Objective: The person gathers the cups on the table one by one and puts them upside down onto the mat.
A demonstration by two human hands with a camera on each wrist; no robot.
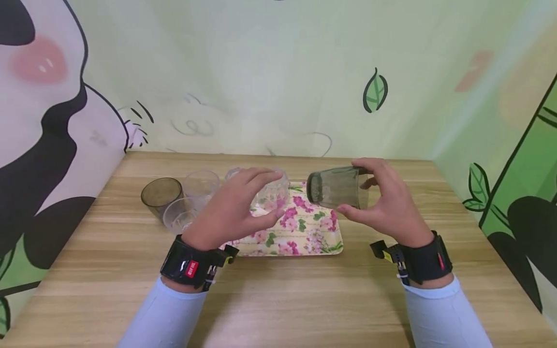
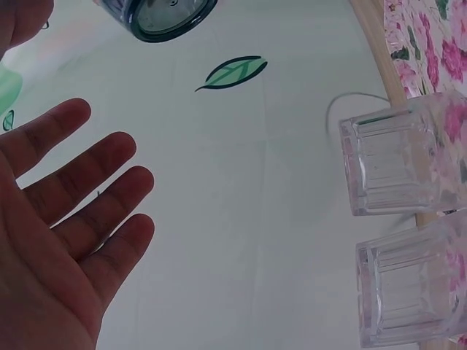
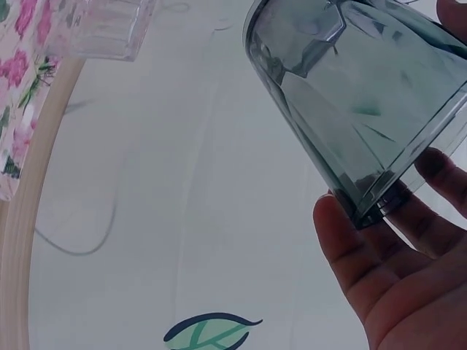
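My right hand (image 1: 389,208) grips a grey-tinted drinking glass (image 1: 337,187) near its rim. The glass lies sideways in the air, its thick base pointing left, above the right part of a floral tray (image 1: 304,244). In the right wrist view, fingers (image 3: 339,240) curl round the tinted glass (image 3: 365,95). My left hand (image 1: 235,208) hovers over the tray's left part with its fingers extended and holds nothing. Just beyond it stands a clear ribbed glass (image 1: 278,188), partly hidden by that hand. Two clear glasses, a nearer one (image 2: 387,164) and another (image 2: 408,284), show in the left wrist view.
Left of the tray, a brown-tinted glass (image 1: 162,195) stands on the wooden table (image 1: 296,299) beside two clear glasses, one behind (image 1: 202,181) and one in front (image 1: 176,217). A painted wall (image 1: 261,96) rises behind the table's back edge.
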